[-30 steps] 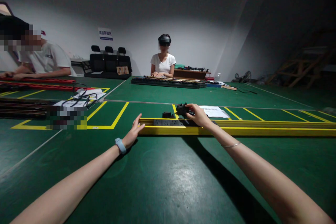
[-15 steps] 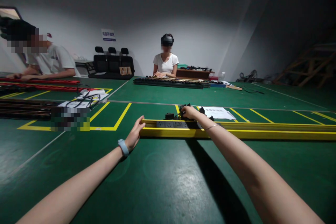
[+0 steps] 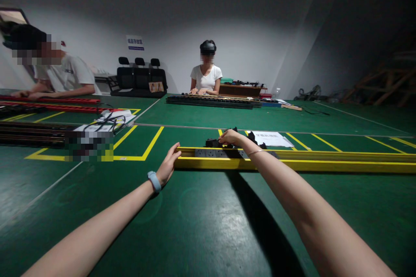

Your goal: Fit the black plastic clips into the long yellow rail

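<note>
A long yellow channel (image 3: 292,165) lies across the green table, with several dark grey socket modules (image 3: 211,153) set in its left part. My left hand (image 3: 168,163) holds the channel's left end, thumb at the near wall and fingers round the end. Reaching over the channel, my right hand (image 3: 232,137) has its fingers closed at a small black part (image 3: 212,143) just beyond the far wall. The fingertips are partly hidden. More black parts (image 3: 251,137) lie to the right of that hand.
A white paper sheet (image 3: 271,139) lies behind the channel. Dark rails (image 3: 32,133) and black cables (image 3: 108,122) are on the left. One co-worker (image 3: 206,75) sits opposite behind stacked rails (image 3: 211,101); another (image 3: 65,73) leans over red rails (image 3: 71,100).
My right hand has moved left along the far side of the channel, to the leftmost black part. My left hand stays at the channel's end.
</note>
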{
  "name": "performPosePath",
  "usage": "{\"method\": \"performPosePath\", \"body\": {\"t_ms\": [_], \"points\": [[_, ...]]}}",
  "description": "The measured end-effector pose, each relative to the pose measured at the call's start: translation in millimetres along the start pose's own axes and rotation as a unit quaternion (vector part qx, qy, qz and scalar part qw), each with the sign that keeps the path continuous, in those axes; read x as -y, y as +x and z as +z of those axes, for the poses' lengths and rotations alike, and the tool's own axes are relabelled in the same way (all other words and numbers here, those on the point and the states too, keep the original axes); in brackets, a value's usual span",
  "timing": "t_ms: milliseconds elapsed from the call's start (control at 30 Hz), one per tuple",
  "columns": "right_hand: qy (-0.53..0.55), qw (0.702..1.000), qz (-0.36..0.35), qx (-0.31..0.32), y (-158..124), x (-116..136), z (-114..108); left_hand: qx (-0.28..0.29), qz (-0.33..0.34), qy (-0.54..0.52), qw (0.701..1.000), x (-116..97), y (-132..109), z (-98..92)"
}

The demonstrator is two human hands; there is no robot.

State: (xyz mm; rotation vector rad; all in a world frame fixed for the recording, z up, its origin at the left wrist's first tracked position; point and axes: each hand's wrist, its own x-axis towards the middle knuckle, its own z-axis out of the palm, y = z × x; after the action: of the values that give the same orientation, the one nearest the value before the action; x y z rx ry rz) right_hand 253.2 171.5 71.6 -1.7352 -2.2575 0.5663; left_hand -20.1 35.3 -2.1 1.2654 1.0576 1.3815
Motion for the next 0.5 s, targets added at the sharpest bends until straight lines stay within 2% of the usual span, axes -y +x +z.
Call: {"method": "performPosePath", "body": {"t_ms": [167,333,433,500], "points": [[0.000,0.998,0.038,-0.053,4.1,-10.9,-1.5,0.000,-0.004,-0.008,1.000,-1.4,-0.5,0.3],[-0.039,0.991,0.048,-0.121,0.7,-39.4,-29.6,0.001,-0.003,0.011,1.000,-3.8,-0.9,0.6],[-0.051,0.994,0.022,-0.094,-7.6,-50.0,-42.7,0.002,0.002,0.031,1.000,-1.9,-0.1,-0.6],[-0.047,0.997,-0.019,-0.063,-11.5,-45.2,-39.9,0.007,0.005,0.033,0.999,-0.3,0.4,-1.7]]}}
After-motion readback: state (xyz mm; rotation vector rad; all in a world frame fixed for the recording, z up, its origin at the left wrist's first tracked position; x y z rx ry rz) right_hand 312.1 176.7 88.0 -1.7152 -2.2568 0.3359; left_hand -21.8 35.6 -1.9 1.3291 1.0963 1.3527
